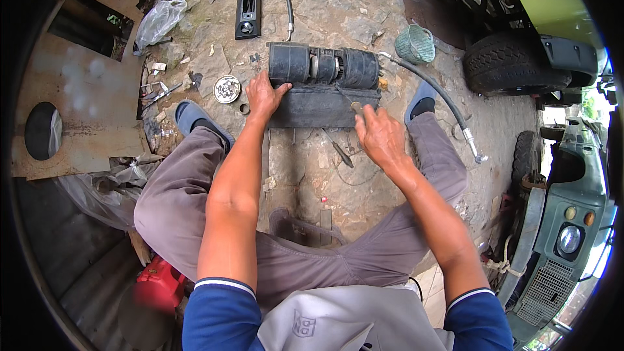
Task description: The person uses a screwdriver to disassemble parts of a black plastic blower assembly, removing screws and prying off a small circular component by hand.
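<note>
A black plastic blower unit (325, 107) lies on the stony ground between my feet, its fan drums (324, 65) partly showing in the gap between two rounded housings. My left hand (264, 97) grips its left edge, the thumb laid over the top. In my right hand (382, 136) is a screwdriver (357, 108), its thin shaft pointing up and left at the seam below the housings. Whether the tip touches a screw is too small to tell. Another screwdriver (342, 155) with a dark handle rests on the ground just below the unit.
Left of the unit stand a round tin (227, 89) of small metal parts and a small ring (244, 108). Beyond lie a black panel (248, 6) and a hose (286, 1). A second hose (448, 99), a green basket (415, 44) and a vehicle tyre (508, 62) are at right.
</note>
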### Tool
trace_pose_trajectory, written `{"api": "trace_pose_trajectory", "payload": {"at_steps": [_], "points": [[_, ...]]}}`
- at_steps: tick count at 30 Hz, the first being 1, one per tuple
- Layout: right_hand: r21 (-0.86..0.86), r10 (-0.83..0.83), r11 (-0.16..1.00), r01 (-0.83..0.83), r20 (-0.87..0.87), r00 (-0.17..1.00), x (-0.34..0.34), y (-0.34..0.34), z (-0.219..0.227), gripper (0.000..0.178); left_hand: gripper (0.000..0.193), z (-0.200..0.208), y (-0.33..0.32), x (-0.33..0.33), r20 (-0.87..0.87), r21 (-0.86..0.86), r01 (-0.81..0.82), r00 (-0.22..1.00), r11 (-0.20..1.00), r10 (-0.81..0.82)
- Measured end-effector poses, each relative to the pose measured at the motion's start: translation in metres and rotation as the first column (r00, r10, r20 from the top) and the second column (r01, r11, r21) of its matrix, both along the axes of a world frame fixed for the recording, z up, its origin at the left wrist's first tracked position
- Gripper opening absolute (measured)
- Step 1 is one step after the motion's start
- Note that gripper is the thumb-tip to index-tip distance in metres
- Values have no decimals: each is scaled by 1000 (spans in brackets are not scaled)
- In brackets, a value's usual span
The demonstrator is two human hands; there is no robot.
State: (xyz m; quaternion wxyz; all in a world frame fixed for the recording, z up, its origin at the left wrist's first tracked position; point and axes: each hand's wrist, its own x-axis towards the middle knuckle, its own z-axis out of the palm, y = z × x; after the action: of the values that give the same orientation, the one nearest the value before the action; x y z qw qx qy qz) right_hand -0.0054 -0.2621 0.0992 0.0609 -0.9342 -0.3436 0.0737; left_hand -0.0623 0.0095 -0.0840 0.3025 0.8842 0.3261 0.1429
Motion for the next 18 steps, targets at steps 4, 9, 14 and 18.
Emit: {"api": "trace_pose_trajectory", "payload": {"at_steps": [4, 9, 14, 18], "points": [[275, 185, 934, -230, 177, 967, 10, -9, -1, 34, 59, 5, -2, 2, -5, -27, 12, 1000, 1000, -12], [79, -476, 857, 508, -255, 842, 12, 2, 3, 36, 59, 10, -1, 2, -29, -44, 3, 1000, 999, -4], [174, 117, 976, -134, 108, 987, 9, -10, -1, 43, 60, 3, 0, 1, 10, -36, 2, 1000, 999, -2], [114, -91, 989, 94, -28, 995, 12, -2, 18, 30, 64, 6, 0, 1, -23, -73, 18, 1000, 997, -20]]}}
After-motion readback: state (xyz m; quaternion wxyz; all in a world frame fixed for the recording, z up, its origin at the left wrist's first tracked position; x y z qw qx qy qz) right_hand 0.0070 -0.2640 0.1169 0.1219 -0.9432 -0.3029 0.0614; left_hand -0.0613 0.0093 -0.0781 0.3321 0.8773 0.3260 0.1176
